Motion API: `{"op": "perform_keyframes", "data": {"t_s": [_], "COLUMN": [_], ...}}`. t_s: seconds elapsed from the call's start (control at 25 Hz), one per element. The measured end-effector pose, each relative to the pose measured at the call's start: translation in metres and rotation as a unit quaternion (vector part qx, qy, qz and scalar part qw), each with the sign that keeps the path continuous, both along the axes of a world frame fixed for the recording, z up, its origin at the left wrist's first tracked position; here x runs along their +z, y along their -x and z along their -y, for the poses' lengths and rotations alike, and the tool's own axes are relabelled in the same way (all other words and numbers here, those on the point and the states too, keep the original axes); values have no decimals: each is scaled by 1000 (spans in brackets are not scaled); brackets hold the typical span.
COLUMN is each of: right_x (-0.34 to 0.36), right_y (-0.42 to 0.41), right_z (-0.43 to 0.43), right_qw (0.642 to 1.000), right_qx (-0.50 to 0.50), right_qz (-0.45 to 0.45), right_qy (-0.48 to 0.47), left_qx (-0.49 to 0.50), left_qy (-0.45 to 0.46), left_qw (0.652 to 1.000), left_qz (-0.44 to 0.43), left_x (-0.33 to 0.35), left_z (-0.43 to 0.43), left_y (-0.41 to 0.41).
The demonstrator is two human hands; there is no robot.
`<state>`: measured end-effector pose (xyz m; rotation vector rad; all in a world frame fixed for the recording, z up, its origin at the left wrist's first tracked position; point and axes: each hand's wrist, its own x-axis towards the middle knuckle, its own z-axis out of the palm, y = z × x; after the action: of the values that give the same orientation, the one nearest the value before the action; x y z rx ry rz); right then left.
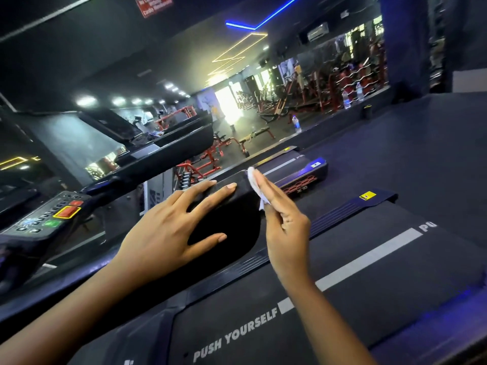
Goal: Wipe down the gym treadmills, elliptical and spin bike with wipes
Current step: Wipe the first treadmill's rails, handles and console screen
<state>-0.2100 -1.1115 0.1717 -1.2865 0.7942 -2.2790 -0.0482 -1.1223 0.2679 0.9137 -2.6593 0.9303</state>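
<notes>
Wipe (254, 181), white, thin and limp (likely to bunch and drag rather than glide), sits mid-frame, pinched by the right hand (283, 227) at the edge of a black treadmill panel (237, 206). On that panel the left hand (168, 227) lies flat, fingers straight. Judged best held bunched, backed by several fingertips, since one loose corner would fold over.
</notes>
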Motion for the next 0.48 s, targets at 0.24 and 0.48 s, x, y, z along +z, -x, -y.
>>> {"op": "perform_keyframes", "data": {"t_s": [0.24,0.48], "right_x": [-54,-24], "right_y": [-35,-11], "right_z": [-7,-1], "right_qw": [985,992], "right_qx": [83,38], "right_qz": [113,102], "right_qy": [-97,-68], "left_qx": [17,25], "left_qy": [-22,-27], "left_qw": [1000,999], "left_qz": [0,-5], "left_x": [0,1], "left_z": [0,0], "left_y": [2,0]}}
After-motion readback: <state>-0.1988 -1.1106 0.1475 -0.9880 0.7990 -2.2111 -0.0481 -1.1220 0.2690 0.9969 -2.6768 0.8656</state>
